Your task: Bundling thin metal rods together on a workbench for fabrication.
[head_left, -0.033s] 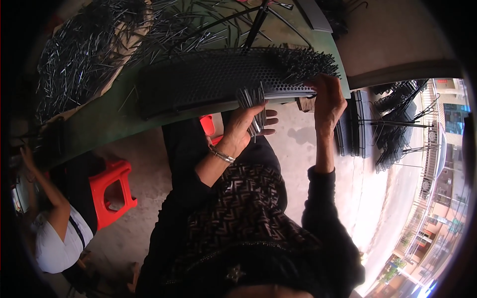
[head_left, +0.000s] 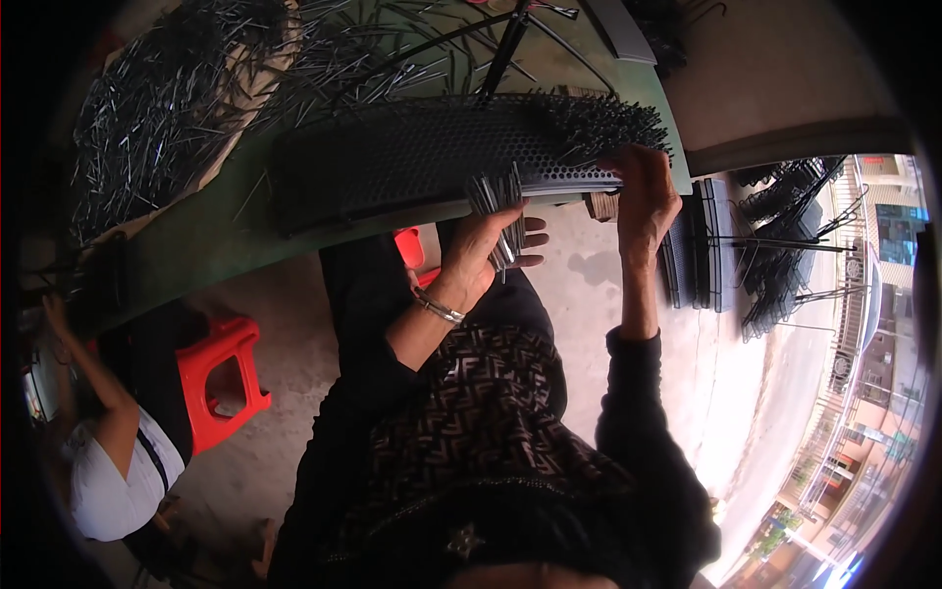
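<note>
A bundle of thin dark metal rods [head_left: 500, 201] lies across my left hand [head_left: 471, 257], clamped under the thumb with its other fingertips showing beyond the rods. The hand is just in front of the near edge of a long dark perforated plate [head_left: 392, 147] with rows of round holes. At the plate's right end, many short rods [head_left: 603, 128] stand crowded in the holes. My right hand [head_left: 646, 201] is at the near edge of that cluster, fingers pinched together and pointing left. Whatever is between its fingertips is hidden.
Loose rods [head_left: 157, 108] are heaped on the far left of the green table [head_left: 177, 265]. A black metal stand [head_left: 505, 59] rises behind the plate. Stacked racks [head_left: 711, 245] are on the right. A red stool [head_left: 221, 383] and a co-worker in white [head_left: 123, 476] are at lower left.
My right hand has shifted very slightly left at the rod cluster. My left hand and its bundle look unmoved.
</note>
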Action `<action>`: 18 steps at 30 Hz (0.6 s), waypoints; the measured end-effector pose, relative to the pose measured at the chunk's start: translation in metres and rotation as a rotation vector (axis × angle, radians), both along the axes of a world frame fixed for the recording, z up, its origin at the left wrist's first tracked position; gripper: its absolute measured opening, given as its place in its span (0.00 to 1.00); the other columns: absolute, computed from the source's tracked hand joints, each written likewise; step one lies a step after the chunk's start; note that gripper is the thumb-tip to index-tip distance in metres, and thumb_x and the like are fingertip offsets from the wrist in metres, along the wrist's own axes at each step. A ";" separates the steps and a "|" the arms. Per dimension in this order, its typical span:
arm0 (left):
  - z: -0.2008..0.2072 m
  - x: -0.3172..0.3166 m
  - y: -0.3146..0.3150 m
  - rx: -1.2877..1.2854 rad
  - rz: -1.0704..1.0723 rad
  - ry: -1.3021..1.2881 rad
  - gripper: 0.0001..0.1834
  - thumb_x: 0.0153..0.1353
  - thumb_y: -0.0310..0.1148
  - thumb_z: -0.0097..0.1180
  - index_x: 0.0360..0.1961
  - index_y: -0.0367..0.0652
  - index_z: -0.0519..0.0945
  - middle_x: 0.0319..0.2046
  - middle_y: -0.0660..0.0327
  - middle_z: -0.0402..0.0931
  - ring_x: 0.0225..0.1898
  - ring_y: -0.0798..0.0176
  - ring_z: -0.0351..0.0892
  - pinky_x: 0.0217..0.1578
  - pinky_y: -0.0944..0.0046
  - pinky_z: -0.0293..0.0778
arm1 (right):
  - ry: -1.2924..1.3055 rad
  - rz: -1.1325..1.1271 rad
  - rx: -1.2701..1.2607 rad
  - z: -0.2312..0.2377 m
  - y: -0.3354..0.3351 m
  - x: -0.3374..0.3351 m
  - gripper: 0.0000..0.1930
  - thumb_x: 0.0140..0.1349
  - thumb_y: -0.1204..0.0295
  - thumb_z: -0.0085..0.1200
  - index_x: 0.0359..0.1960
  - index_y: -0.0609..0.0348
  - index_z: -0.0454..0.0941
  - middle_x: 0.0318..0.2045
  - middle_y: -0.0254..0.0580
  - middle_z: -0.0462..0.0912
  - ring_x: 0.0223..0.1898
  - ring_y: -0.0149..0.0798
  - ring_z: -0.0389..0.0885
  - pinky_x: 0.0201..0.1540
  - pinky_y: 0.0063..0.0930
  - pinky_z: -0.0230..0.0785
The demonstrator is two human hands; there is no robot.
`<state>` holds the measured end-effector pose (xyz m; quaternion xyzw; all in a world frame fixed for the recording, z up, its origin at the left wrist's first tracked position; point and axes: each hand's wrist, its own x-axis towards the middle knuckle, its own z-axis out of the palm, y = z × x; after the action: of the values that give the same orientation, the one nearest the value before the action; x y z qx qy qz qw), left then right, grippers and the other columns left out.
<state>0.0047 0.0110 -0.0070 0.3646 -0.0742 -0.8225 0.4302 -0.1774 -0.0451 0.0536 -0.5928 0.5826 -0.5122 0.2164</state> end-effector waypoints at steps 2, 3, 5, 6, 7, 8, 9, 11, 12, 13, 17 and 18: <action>-0.002 -0.002 0.000 0.009 0.048 0.023 0.13 0.62 0.36 0.58 0.44 0.41 0.76 0.34 0.51 0.81 0.35 0.53 0.84 0.32 0.53 0.83 | 0.049 -0.002 -0.037 -0.010 -0.005 -0.001 0.04 0.65 0.79 0.51 0.38 0.66 0.77 0.30 0.40 0.84 0.33 0.32 0.85 0.39 0.21 0.76; -0.001 -0.002 0.001 0.010 0.047 0.022 0.13 0.62 0.36 0.58 0.44 0.41 0.76 0.34 0.51 0.81 0.35 0.53 0.84 0.32 0.53 0.83 | 0.200 0.005 -0.117 -0.014 -0.006 -0.002 0.04 0.65 0.79 0.51 0.38 0.66 0.77 0.30 0.40 0.84 0.33 0.31 0.85 0.38 0.21 0.75; 0.001 -0.003 0.001 0.030 0.046 0.009 0.12 0.61 0.35 0.59 0.43 0.40 0.77 0.33 0.52 0.81 0.35 0.54 0.84 0.31 0.52 0.83 | 0.091 -0.037 -0.074 -0.016 -0.005 0.004 0.03 0.65 0.80 0.51 0.38 0.65 0.76 0.30 0.39 0.84 0.33 0.31 0.85 0.38 0.19 0.74; 0.000 -0.002 0.001 0.031 0.046 0.009 0.12 0.61 0.35 0.59 0.43 0.40 0.77 0.33 0.52 0.81 0.35 0.54 0.84 0.31 0.52 0.83 | 0.091 -0.037 -0.073 -0.017 -0.004 0.005 0.03 0.65 0.80 0.51 0.38 0.65 0.76 0.30 0.39 0.84 0.33 0.31 0.85 0.38 0.19 0.74; -0.002 -0.002 0.000 0.040 0.042 0.016 0.12 0.60 0.34 0.59 0.42 0.40 0.77 0.31 0.53 0.80 0.34 0.54 0.84 0.30 0.52 0.83 | 0.105 -0.005 -0.080 -0.018 -0.003 0.006 0.03 0.65 0.78 0.50 0.38 0.64 0.76 0.30 0.38 0.84 0.33 0.30 0.85 0.37 0.19 0.74; -0.004 -0.002 0.000 0.049 0.039 0.023 0.11 0.60 0.34 0.60 0.41 0.41 0.77 0.30 0.54 0.80 0.33 0.55 0.83 0.30 0.52 0.83 | 0.118 0.027 -0.088 -0.019 -0.002 0.006 0.04 0.66 0.77 0.50 0.39 0.63 0.76 0.30 0.37 0.84 0.33 0.29 0.85 0.36 0.18 0.73; -0.006 -0.002 0.000 0.049 0.039 0.022 0.11 0.60 0.34 0.60 0.41 0.41 0.77 0.30 0.54 0.80 0.33 0.55 0.83 0.30 0.52 0.83 | 0.118 0.027 -0.087 -0.020 -0.001 0.007 0.04 0.66 0.77 0.50 0.39 0.63 0.76 0.30 0.37 0.84 0.33 0.29 0.85 0.36 0.18 0.73; -0.008 -0.003 0.000 0.047 0.057 0.001 0.10 0.59 0.33 0.61 0.39 0.41 0.78 0.28 0.57 0.78 0.31 0.57 0.82 0.29 0.53 0.83 | 0.170 0.028 -0.064 -0.019 0.003 0.009 0.05 0.67 0.74 0.50 0.39 0.60 0.77 0.30 0.35 0.85 0.33 0.25 0.84 0.33 0.15 0.71; -0.009 -0.003 0.000 0.048 0.057 0.001 0.10 0.59 0.33 0.61 0.39 0.41 0.78 0.28 0.57 0.78 0.31 0.57 0.82 0.29 0.53 0.83 | 0.170 0.028 -0.064 -0.015 0.005 0.011 0.05 0.67 0.74 0.50 0.39 0.60 0.77 0.30 0.35 0.85 0.33 0.25 0.84 0.33 0.15 0.71; -0.009 -0.003 0.001 0.039 0.052 -0.019 0.10 0.59 0.33 0.61 0.39 0.41 0.78 0.27 0.57 0.78 0.30 0.58 0.82 0.29 0.54 0.83 | 0.199 -0.008 -0.022 -0.009 0.008 0.012 0.03 0.66 0.75 0.50 0.38 0.59 0.77 0.29 0.36 0.86 0.31 0.27 0.84 0.32 0.19 0.72; -0.007 -0.003 0.002 0.033 0.019 -0.036 0.11 0.59 0.34 0.61 0.40 0.40 0.79 0.27 0.58 0.78 0.29 0.61 0.81 0.28 0.56 0.82 | 0.203 -0.008 0.009 -0.004 0.010 0.011 0.03 0.64 0.76 0.51 0.37 0.58 0.77 0.27 0.37 0.86 0.29 0.28 0.83 0.31 0.23 0.72; -0.008 -0.003 0.002 0.033 0.019 -0.036 0.11 0.59 0.34 0.61 0.40 0.40 0.79 0.27 0.58 0.78 0.29 0.61 0.81 0.28 0.56 0.82 | 0.203 -0.008 0.008 -0.002 0.011 0.012 0.03 0.64 0.76 0.51 0.37 0.58 0.77 0.27 0.37 0.86 0.29 0.28 0.83 0.31 0.23 0.72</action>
<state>0.0020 0.0129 -0.0149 0.3869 -0.0649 -0.8127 0.4308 -0.1656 -0.0341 0.0512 -0.6384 0.6060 -0.4479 0.1567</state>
